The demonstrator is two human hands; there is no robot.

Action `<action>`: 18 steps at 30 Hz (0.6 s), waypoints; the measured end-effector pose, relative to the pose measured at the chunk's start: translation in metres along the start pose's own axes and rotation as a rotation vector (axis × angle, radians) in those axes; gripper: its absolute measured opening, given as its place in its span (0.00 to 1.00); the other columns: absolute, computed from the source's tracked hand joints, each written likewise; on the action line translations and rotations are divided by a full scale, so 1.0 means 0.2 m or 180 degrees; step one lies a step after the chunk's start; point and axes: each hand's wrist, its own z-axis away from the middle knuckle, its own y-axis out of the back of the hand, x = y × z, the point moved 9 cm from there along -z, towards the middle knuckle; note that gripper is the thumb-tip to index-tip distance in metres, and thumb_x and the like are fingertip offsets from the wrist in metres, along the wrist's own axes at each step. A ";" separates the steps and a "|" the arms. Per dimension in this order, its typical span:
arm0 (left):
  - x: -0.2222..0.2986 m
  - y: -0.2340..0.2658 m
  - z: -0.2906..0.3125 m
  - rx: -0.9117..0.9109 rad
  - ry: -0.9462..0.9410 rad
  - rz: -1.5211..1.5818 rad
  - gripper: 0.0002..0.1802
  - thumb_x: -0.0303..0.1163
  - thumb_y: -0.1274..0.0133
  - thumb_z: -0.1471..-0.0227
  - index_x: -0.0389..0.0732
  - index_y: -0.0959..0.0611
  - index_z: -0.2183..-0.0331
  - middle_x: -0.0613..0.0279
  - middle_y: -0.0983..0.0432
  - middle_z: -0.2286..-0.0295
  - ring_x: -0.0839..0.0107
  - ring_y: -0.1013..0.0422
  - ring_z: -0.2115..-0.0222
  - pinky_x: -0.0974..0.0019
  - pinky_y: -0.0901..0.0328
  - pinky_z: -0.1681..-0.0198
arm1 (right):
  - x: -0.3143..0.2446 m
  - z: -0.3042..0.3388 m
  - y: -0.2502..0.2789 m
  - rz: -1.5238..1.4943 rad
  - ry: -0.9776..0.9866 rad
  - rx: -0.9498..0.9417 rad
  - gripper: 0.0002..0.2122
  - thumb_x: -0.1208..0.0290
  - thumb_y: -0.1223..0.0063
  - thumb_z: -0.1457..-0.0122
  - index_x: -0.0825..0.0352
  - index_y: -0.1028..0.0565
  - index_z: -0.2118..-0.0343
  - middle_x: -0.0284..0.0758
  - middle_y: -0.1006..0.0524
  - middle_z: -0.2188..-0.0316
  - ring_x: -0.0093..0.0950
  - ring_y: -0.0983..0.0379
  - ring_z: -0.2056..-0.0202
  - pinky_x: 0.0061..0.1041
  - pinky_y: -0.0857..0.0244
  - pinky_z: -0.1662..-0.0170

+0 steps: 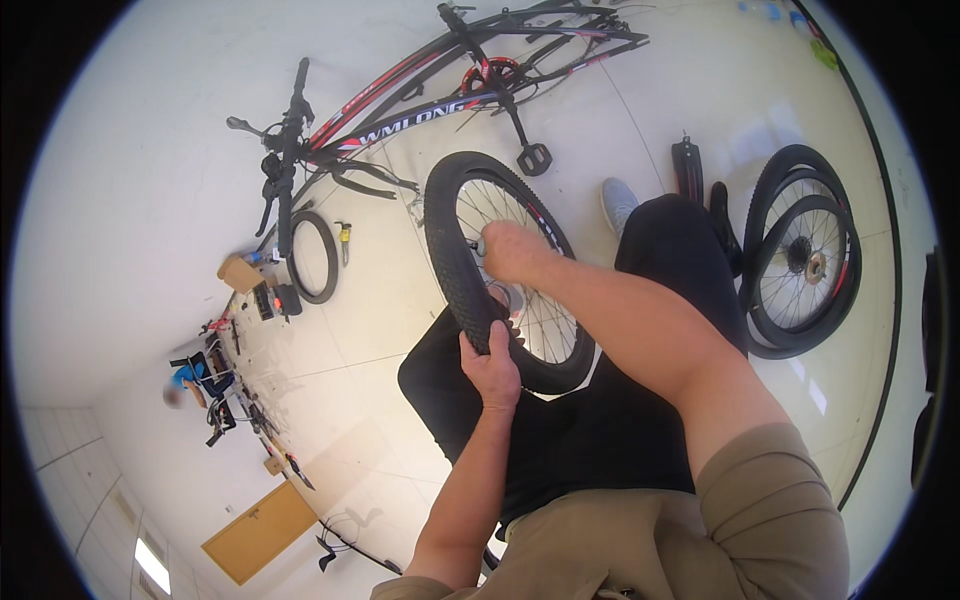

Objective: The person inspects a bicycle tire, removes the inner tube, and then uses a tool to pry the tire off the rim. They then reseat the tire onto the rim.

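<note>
A bicycle wheel [450, 262] with a black knobbly tyre stands tilted between my legs, its spokes showing. My left hand [492, 368] is wrapped round the near left part of the tyre, thumb on the outside. My right hand [515, 253] is closed in a fist inside the rim, close to the hub. Something small and grey shows at its left side; what the fist holds is mostly hidden. Beyond the wheel lies a black and red bicycle frame [420, 118] with handlebars [290, 155] and a pedal [535, 158].
At the right, another wheel [800, 262] with a loose tyre lies on the floor beside a black saddle [722, 215] and a dark mudguard [687, 165]. Leftward are a small tyre [313, 258], a yellow tool [344, 240] and a cardboard box [240, 274]. A person [190, 380] is farther left.
</note>
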 end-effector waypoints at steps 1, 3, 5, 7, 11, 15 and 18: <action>0.00 0.00 0.01 -0.0012 -0.0002 -0.0019 0.12 0.31 0.48 0.40 0.34 0.27 0.59 0.55 0.22 0.71 0.68 0.25 0.74 0.65 0.26 0.71 | 0.00 0.01 0.01 -0.0038 -0.0032 0.0001 0.15 0.74 0.46 0.46 0.69 0.22 0.55 0.45 0.21 0.54 0.41 0.23 0.52 0.38 0.29 0.51; -0.01 -0.01 0.03 -0.0036 -0.0013 -0.0050 0.11 0.31 0.48 0.40 0.34 0.27 0.59 0.55 0.22 0.70 0.69 0.25 0.74 0.65 0.26 0.71 | 0.01 0.02 0.03 -0.0117 -0.0102 0.0010 0.14 0.73 0.47 0.45 0.69 0.22 0.56 0.45 0.21 0.54 0.41 0.23 0.51 0.38 0.29 0.50; -0.01 -0.01 0.03 -0.0058 -0.0034 -0.0074 0.11 0.31 0.48 0.40 0.34 0.28 0.59 0.55 0.22 0.70 0.69 0.25 0.74 0.65 0.26 0.71 | 0.02 0.01 0.03 -0.0086 -0.0137 -0.0005 0.14 0.73 0.47 0.45 0.69 0.21 0.56 0.44 0.21 0.54 0.40 0.23 0.51 0.38 0.29 0.51; -0.01 -0.01 0.04 -0.0035 -0.0053 -0.0034 0.11 0.31 0.48 0.40 0.34 0.28 0.59 0.56 0.22 0.71 0.69 0.25 0.74 0.65 0.26 0.71 | 0.02 0.01 0.03 -0.0007 -0.0147 -0.0017 0.13 0.72 0.47 0.44 0.68 0.21 0.56 0.44 0.21 0.54 0.40 0.23 0.51 0.38 0.29 0.51; -0.01 -0.02 0.03 -0.0049 -0.0040 -0.0023 0.11 0.30 0.48 0.40 0.34 0.28 0.59 0.55 0.22 0.71 0.69 0.25 0.75 0.65 0.26 0.71 | 0.08 -0.03 0.03 0.0119 -0.0170 0.0185 0.13 0.70 0.48 0.43 0.66 0.21 0.56 0.43 0.20 0.54 0.39 0.23 0.51 0.38 0.28 0.52; -0.04 0.02 0.02 0.0041 -0.0023 0.0002 0.12 0.31 0.48 0.40 0.34 0.28 0.59 0.55 0.22 0.71 0.69 0.26 0.75 0.65 0.26 0.72 | 0.13 -0.02 0.04 0.0207 -0.0368 0.0167 0.13 0.70 0.49 0.43 0.65 0.20 0.57 0.42 0.20 0.54 0.39 0.23 0.50 0.38 0.29 0.51; -0.03 0.03 0.01 0.0136 -0.0019 0.0010 0.12 0.31 0.48 0.40 0.34 0.29 0.59 0.54 0.22 0.71 0.68 0.25 0.75 0.64 0.26 0.73 | 0.28 -0.06 0.05 -0.0016 -0.0538 0.0329 0.13 0.70 0.49 0.44 0.65 0.20 0.57 0.42 0.20 0.55 0.40 0.23 0.50 0.39 0.30 0.49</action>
